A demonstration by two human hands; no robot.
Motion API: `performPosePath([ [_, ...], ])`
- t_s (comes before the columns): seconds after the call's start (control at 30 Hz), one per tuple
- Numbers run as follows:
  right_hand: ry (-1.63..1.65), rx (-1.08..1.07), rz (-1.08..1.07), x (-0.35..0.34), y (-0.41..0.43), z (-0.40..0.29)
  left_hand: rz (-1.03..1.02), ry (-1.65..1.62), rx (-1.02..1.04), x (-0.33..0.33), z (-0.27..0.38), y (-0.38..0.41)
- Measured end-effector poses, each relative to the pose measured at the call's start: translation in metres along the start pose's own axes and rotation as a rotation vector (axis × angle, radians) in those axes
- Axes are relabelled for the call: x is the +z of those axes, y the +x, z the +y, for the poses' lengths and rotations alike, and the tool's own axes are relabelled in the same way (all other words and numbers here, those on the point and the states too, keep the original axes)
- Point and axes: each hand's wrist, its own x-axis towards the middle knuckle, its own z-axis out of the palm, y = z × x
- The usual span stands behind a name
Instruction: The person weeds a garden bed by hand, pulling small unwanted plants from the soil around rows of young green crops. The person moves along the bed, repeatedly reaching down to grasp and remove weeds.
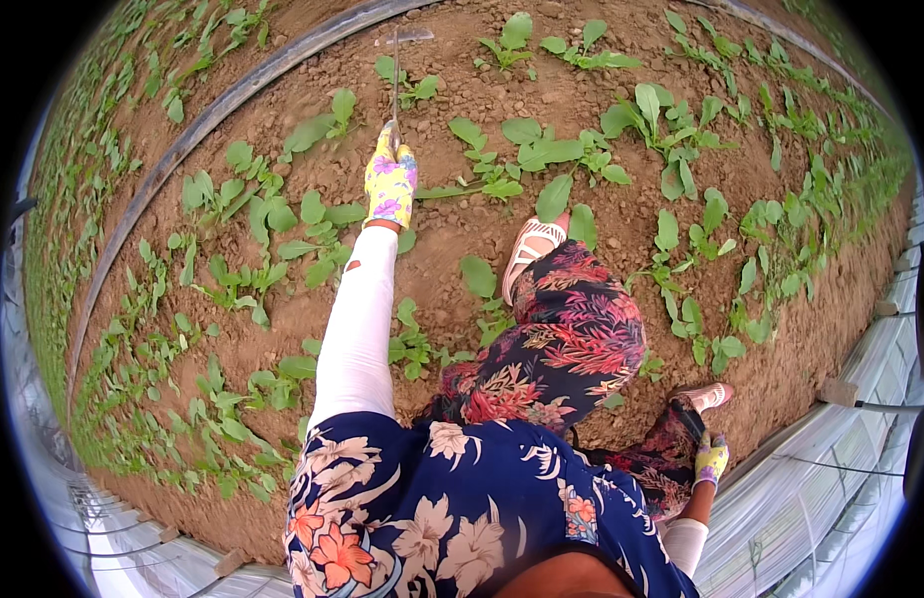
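Observation:
My left hand (391, 179), in a yellow flowered glove, reaches forward over the soil and grips a small long-shafted hoe (395, 82). The hoe's thin shaft points away from me, with its flat blade lying across the far end on the soil. Leafy green seedlings (424, 88) grow right beside the shaft, and more stand on both sides of my left arm. My right hand (710, 460), in a matching glove, is low on the right against my dark patterned trouser leg. Its fingers are partly hidden, and whether it holds anything cannot be told.
A black hose or pipe (179, 146) curves over the soil at the left and top. My forward shoe (533, 247) stands among seedlings (554, 198); the other shoe (709, 396) is further back. Clear plastic sheeting (798, 478) with wooden blocks (838, 392) borders the bed on the right.

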Motion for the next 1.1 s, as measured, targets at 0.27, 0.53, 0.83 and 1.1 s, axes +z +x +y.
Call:
performPosePath([
  [0.27,-0.013,-0.022,0.028,0.002,-0.001,0.009,-0.036,-0.476,-0.113,-0.018,-0.082,-0.052],
  [0.53,-0.021,-0.044,0.018,0.002,-0.004,0.010,-0.021,-0.307,-0.192,-0.030,-0.095,-0.021],
  [0.83,-0.068,-0.049,0.005,0.002,0.000,0.012,-0.032,-0.145,-0.113,-0.068,-0.128,-0.107],
  [1.1,-0.087,-0.044,-0.034,0.000,0.005,0.007,0.271,0.307,-0.266,-0.125,-0.123,-0.063],
])
